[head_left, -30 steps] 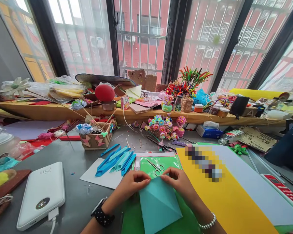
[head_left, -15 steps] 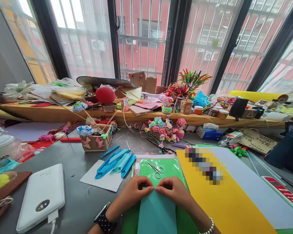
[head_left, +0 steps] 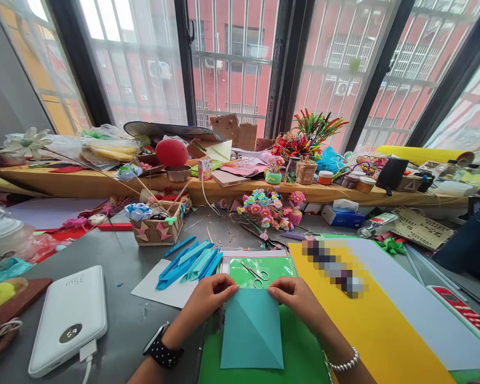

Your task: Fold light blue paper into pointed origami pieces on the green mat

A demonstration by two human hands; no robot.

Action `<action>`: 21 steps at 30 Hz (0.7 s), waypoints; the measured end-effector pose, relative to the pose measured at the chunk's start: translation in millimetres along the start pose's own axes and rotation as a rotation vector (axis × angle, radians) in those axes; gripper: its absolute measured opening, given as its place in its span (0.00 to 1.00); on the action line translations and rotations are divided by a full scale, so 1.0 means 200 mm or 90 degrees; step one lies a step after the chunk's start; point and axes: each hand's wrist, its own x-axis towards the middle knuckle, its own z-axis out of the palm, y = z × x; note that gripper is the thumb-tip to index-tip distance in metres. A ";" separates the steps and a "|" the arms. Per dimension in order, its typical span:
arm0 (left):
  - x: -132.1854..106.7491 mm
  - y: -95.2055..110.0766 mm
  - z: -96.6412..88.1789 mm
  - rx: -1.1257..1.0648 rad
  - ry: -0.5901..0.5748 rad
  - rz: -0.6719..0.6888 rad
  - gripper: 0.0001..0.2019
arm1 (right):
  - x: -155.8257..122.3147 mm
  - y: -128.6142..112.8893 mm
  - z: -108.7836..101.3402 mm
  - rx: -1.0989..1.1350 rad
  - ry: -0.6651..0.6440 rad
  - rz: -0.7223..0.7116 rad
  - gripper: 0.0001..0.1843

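Observation:
A square-looking sheet of teal paper lies over the green folder in front of me, with crease lines running across it. My left hand pinches its upper left corner between thumb and fingers. At the upper right corner, my right hand grips the sheet the same way. Small scissors rest on the green folder just beyond the paper's top edge. Left of them, several folded blue paper strips lie on a white sheet.
A white power bank with a cable sits at the left. Yellow card and a pale sheet cover the right side. Farther back stand a cardboard box, crocheted flowers and a tissue box, below a crowded sill.
My hands have moved apart, from meeting at the paper's top middle to its two upper corners. The paper has shifted up and now shows its lower edge.

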 end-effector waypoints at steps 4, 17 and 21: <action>0.00 -0.01 0.00 -0.011 0.002 -0.002 0.15 | 0.00 0.01 0.01 0.006 -0.007 -0.004 0.13; -0.01 0.00 0.02 0.007 -0.036 0.029 0.16 | 0.02 0.05 0.03 -0.037 0.055 -0.033 0.16; 0.00 0.01 0.02 0.003 -0.020 0.017 0.16 | 0.02 0.06 0.04 -0.022 0.069 -0.043 0.16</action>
